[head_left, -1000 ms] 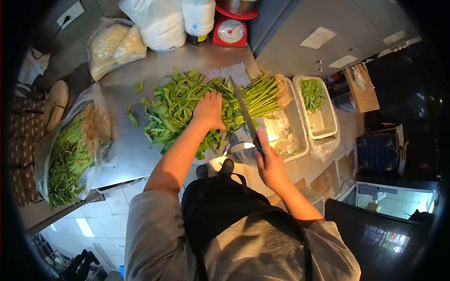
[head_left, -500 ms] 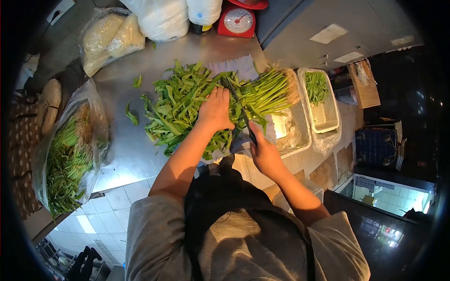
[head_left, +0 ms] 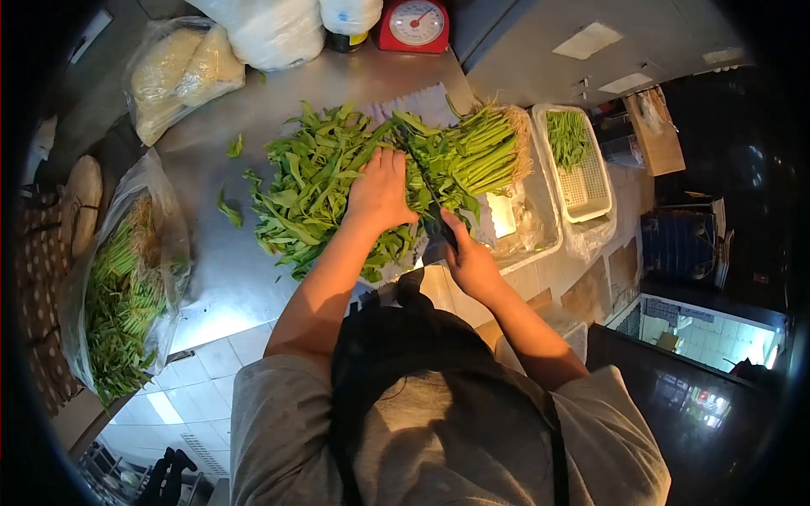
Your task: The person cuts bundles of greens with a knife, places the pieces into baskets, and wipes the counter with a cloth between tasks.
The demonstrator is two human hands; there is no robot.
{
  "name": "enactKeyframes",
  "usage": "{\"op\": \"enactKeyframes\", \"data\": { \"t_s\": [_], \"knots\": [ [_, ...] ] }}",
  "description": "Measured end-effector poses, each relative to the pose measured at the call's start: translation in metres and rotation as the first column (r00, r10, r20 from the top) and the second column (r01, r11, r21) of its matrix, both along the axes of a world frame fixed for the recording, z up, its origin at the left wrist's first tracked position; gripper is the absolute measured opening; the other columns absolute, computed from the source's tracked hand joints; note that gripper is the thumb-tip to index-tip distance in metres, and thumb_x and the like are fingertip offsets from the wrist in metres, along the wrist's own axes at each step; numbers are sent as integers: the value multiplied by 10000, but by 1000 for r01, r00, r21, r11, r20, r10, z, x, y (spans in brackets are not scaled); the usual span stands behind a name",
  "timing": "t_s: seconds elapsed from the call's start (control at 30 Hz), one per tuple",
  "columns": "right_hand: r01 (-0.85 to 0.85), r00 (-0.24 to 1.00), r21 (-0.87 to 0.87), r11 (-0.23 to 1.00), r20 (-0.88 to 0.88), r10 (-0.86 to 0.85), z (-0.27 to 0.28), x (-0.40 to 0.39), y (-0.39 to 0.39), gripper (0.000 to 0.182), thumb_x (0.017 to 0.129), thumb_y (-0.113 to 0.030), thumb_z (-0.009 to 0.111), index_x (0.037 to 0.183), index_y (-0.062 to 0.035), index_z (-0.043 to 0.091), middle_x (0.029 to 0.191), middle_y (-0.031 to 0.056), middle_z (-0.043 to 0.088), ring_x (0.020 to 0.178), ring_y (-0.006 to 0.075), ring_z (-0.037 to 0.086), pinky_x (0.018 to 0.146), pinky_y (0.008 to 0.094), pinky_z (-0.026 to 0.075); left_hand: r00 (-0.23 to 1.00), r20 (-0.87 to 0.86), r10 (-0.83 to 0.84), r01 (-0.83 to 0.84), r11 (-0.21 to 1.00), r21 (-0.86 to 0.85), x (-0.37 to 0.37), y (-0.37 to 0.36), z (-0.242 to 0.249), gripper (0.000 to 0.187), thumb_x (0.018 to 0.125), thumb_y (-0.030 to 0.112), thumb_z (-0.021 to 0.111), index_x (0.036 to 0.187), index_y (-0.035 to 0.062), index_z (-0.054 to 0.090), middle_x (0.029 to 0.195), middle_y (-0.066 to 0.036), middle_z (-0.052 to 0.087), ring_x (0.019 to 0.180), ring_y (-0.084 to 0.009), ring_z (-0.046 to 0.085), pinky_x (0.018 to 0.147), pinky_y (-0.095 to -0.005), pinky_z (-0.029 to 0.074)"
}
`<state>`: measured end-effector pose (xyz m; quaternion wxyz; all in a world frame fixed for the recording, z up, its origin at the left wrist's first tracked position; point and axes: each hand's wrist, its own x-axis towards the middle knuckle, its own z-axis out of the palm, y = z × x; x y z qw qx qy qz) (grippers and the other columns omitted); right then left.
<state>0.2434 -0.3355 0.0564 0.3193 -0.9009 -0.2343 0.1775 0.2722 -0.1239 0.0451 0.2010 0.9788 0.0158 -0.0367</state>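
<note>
A big bunch of leafy greens (head_left: 308, 181) lies across a purplish cloth (head_left: 413, 103), its leaves to the left and its pale stems (head_left: 489, 152) and roots to the right. My left hand (head_left: 381, 192) presses down on the leaves, fingers together and thumb out to the right, gripping the bunch. In my right hand (head_left: 474, 266), closed round the handle, is a dark kitchen knife (head_left: 430, 181). Its blade lies over the bunch between leaves and stems, just right of my left hand. How deep the edge sits among the greens cannot be seen.
A plastic bag of more greens (head_left: 126, 287) lies at left on the steel table (head_left: 211, 291). At the back are a bag of pale yellowish stuff (head_left: 186, 76) and a red scale (head_left: 415, 25). To the right, a white basket (head_left: 588, 202) holds some cut greens.
The knife's handle end and my right hand have shifted slightly left, closer to my left hand. My left hand still rests on the leaves. The whole view has shifted a little.
</note>
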Motion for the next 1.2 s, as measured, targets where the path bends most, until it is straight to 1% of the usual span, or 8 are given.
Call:
{"op": "enactKeyframes", "data": {
  "t_s": [0.13, 0.3, 0.47, 0.6, 0.73, 0.87, 1.07, 1.2],
  "knots": [
    [-15, 1000, 1, 1000, 13, 15, -11, 19, 17, 560, 875, -49, 524, 1380, -177, 320, 889, 268, 606, 813, 441, 591, 694, 447, 470, 1000, -23, -7, 6, 1000, -29, -2, 0, 3, 989, 504, 349, 838, 1282, -34, 360, 1265, -182, 424, 1259, -331, 366, 1012, -423, 383],
    [22, 1000, 128, 992, -11, -21, -5, 21, 1, 588, 852, -114, 565, 1383, -242, 349, 750, 215, 589, 695, 382, 602, 618, 456, 461, 1000, -20, 2, -2, 1000, -3, 0, 0, 6, 997, 514, 359, 846, 1298, -13, 355, 1313, -171, 406, 1275, -322, 354, 1033, -424, 359],
    [142, 975, -185, 972, 197, -105, 12, 43, -45, 611, 839, -101, 524, 1388, -310, 357, 802, 191, 608, 749, 363, 616, 675, 446, 482, 998, -55, 22, -21, 1000, 18, 0, -3, 9, 1006, 514, 367, 848, 1307, 9, 343, 1322, -158, 398, 1279, -317, 344, 1028, -428, 359],
    [347, 937, -113, 931, 93, -338, 33, 84, -90, 553, 881, -85, 538, 1384, -243, 373, 1104, 210, 619, 970, 339, 632, 808, 390, 500, 999, -47, 14, -13, 1000, 27, 2, -3, 5, 1001, 516, 367, 851, 1303, 15, 344, 1308, -153, 400, 1280, -311, 336, 1029, -430, 356],
    [128, 953, 113, 985, 260, -153, 38, 83, -68, 555, 878, -98, 550, 1379, -257, 375, 1108, 181, 623, 934, 332, 641, 806, 391, 503, 998, -66, 13, -11, 999, 35, 2, -4, 9, 1005, 512, 366, 852, 1304, 14, 342, 1315, -153, 396, 1288, -312, 330, 1031, -428, 354],
    [1, 891, -292, 956, 434, 132, 24, 91, -17, 555, 840, -219, 591, 1356, -312, 406, 864, 153, 556, 635, 339, 594, 586, 439, 500, 1000, -28, 11, -10, 999, 45, 1, -5, 7, 1035, 501, 375, 857, 1311, -2, 334, 1318, -169, 399, 1292, -323, 336, 1035, -417, 351],
    [5, 705, -357, 934, 664, 250, -10, 110, 6, 521, 827, -219, 588, 1330, -223, 453, 910, 141, 534, 802, 309, 564, 679, 432, 468, 994, -35, -103, 107, 987, 119, 8, 2, 12, 1073, 475, 378, 866, 1309, -32, 331, 1288, -213, 427, 1261, -339, 375, 1028, -391, 359],
    [14, 905, 38, 999, 424, -29, -13, 65, 9, 524, 744, -81, 654, 1244, -58, 499, 937, 140, 532, 863, 325, 548, 737, 412, 459, 981, -149, -126, 150, 974, 167, 14, 0, 21, 1034, 472, 362, 869, 1282, -29, 359, 1266, -214, 461, 1187, -345, 442, 1008, -394, 372]
  ]
}}
